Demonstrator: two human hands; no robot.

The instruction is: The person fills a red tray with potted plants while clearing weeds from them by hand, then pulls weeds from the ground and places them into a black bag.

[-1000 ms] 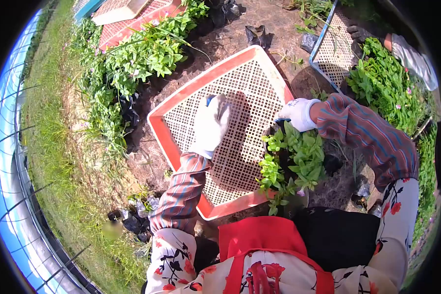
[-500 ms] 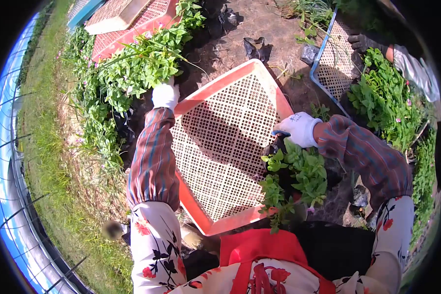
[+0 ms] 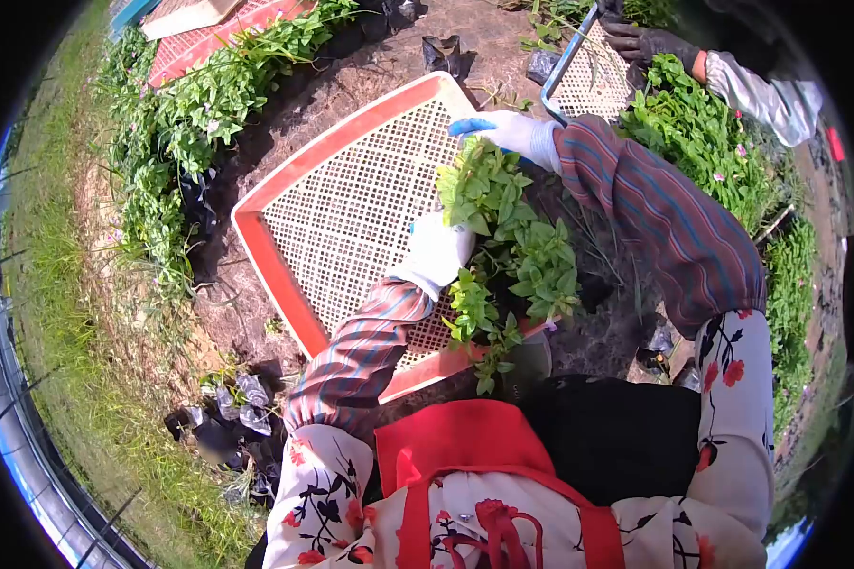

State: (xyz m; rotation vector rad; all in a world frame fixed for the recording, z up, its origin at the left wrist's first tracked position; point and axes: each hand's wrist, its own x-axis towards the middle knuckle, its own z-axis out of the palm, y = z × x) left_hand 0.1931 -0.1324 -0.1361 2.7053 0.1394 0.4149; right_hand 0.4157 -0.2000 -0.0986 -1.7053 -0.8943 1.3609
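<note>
A shallow red-rimmed crate (image 3: 280,275) with a cream mesh base lies tilted in front of me. Leafy green seedlings (image 3: 541,266) stand in a cluster along its right side. My left hand (image 3: 439,251), in a white glove, is over the mesh against the left side of these plants; its fingers are mostly hidden. Just above the leafy top of the upper plant is my right hand (image 3: 508,133), gloved in white with blue fingertips. Its fingers stretch out to the left near the crate's upper right corner. Leaves cover the seedlings' bases.
Flowering plants (image 3: 209,104) line the left side beside stacked crates (image 3: 209,47). A blue-rimmed crate (image 3: 588,85) lies at upper right, near another person's dark-gloved hand (image 3: 650,43). More plants (image 3: 702,152) grow there. Black plastic bags (image 3: 242,403) lie at lower left.
My left hand has left the plants at upper left and come right, over the crate. My right hand has moved up and left. A leafy plant now shows over the crate's right part.
</note>
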